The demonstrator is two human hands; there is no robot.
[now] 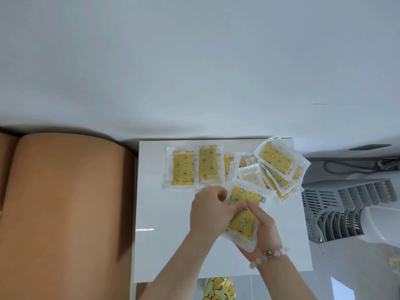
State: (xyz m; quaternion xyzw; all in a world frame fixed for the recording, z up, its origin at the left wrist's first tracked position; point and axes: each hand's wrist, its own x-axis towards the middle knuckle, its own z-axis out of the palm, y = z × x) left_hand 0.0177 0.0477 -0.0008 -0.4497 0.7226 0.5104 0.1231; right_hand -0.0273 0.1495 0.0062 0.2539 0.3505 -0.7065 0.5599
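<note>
A yellow star-and-moon printed packet [243, 221] in clear wrapping is held above the white table [164, 234] between both hands. My left hand [210, 211] grips its left edge with curled fingers. My right hand [263, 230], with a bead bracelet at the wrist, cradles it from below, thumb on its face. Two like packets [183, 168] [210, 166] lie flat side by side at the table's far edge. A loose pile of several more packets [277, 167] lies at the far right corner.
A tan cushioned seat [65, 213] adjoins the table's left side. A grey slotted rack [344, 204] stands on the floor to the right, with a white container [381, 224] beside it. A white wall rises behind. Yellow patterned fabric [218, 289] shows below the near edge.
</note>
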